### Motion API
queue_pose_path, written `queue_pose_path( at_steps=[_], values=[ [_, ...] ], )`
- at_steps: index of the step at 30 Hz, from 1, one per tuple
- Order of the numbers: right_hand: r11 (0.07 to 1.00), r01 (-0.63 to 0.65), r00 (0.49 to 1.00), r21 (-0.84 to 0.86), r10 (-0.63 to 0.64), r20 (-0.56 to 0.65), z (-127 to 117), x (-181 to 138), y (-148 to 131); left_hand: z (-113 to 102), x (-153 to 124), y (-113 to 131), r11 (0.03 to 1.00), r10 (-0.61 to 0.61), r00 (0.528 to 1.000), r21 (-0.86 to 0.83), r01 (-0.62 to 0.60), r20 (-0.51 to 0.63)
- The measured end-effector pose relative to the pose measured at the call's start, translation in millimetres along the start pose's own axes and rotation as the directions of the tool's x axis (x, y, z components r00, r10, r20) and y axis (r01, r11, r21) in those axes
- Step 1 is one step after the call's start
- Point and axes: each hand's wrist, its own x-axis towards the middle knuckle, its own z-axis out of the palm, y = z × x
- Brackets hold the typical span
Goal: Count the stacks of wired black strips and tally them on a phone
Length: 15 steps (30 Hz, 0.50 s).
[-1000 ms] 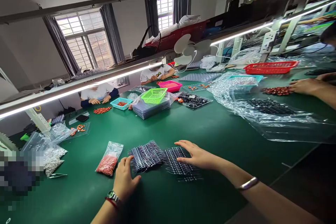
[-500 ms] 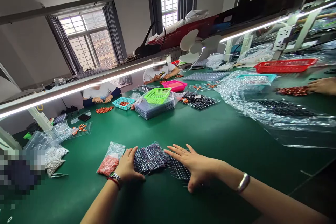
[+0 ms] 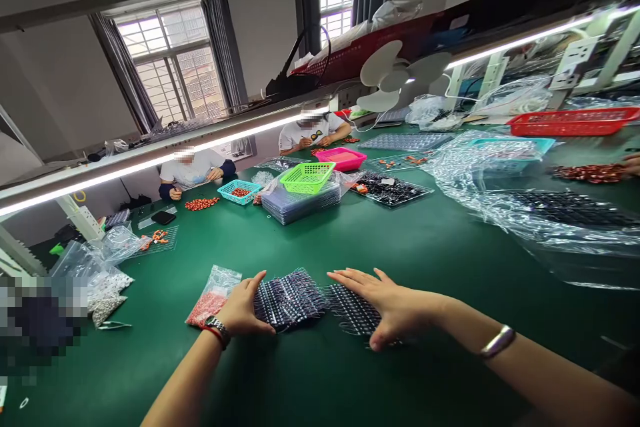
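Two bundles of dark strips with silvery dots and thin wire-like ends lie side by side on the green table [image 3: 240, 387]. At the outer edge of the left bundle [image 3: 290, 300] is my left hand [image 3: 245, 310], its thumb and fingers spread apart along that side. My right hand [image 3: 387, 303] is stretched out over the right bundle [image 3: 355, 310], fingers extended and thumb apart, covering part of it. Whether its palm presses on the strips I cannot tell. Just left of my left hand lies a clear bag of small pinkish-red pieces [image 3: 205, 307], partly hidden by that hand.
Tweezers [image 3: 115, 325] and bags of pale pieces [image 3: 107, 300] lie at left. Stacked clear trays [image 3: 300, 207] carry a green basket [image 3: 307, 177]. Crumpled plastic sheeting [image 3: 465, 180] spreads at right. Two people [image 3: 195, 173] sit across; another person's hand [image 3: 631, 163] shows at far right.
My right hand has shifted right, and more of the right bundle shows beneath it. My left hand stays beside the left bundle. The view has shifted slightly. The left co-worker's hands have moved apart.
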Motion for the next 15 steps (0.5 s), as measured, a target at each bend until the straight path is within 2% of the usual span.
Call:
queue_pose_path(
  at_steps=[5, 9, 11, 15],
  values=[
    [0.997, 0.045, 0.989, 0.059, -0.037, -0.143, -9, -2, 1, -7, -8, -8, 0.999, 0.02, 1.0, -0.029, -0.02, -0.024],
    [0.981, 0.062, 0.928, 0.182, 0.011, -0.372, -14, 0, 8, -11, -10, -6, 1.0, 0.012, 0.999, -0.02, -0.013, -0.049],
    [0.974, 0.074, 0.898, 0.215, 0.029, -0.439, -16, -1, 8, -9, -7, 0, 1.0, 0.014, 0.997, -0.006, -0.014, -0.072],
    [0.955, 0.094, 0.871, 0.282, 0.059, -0.488, -13, -3, -3, 2, 5, 23, 0.997, 0.074, 0.992, 0.023, -0.072, -0.099]
  ],
)
